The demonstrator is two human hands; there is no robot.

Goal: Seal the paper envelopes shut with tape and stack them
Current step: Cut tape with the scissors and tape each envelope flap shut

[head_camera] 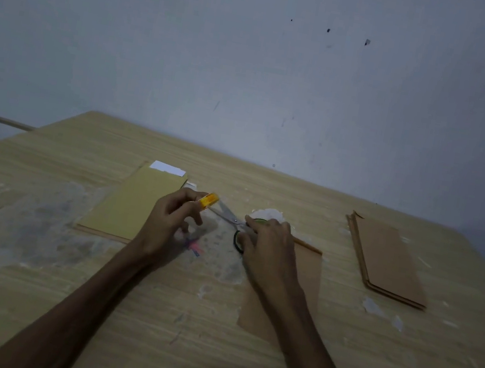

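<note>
My left hand (172,220) holds a small orange tape roll (208,201) up above the table. My right hand (269,244) grips scissors (229,216) by their dark handles, the metal blades pointing left toward the tape roll. Under my right forearm lies a brown paper envelope (306,275), partly hidden by the arm. To the left rests a stack of yellowish envelopes (131,207) with white paper (167,167) showing at the far end. A stack of brown envelopes (386,259) lies at the right.
The wooden table (24,292) has worn, whitish patches at the left and middle. A crumpled white scrap (270,213) sits just beyond my right hand. A pale wall rises close behind the table's far edge.
</note>
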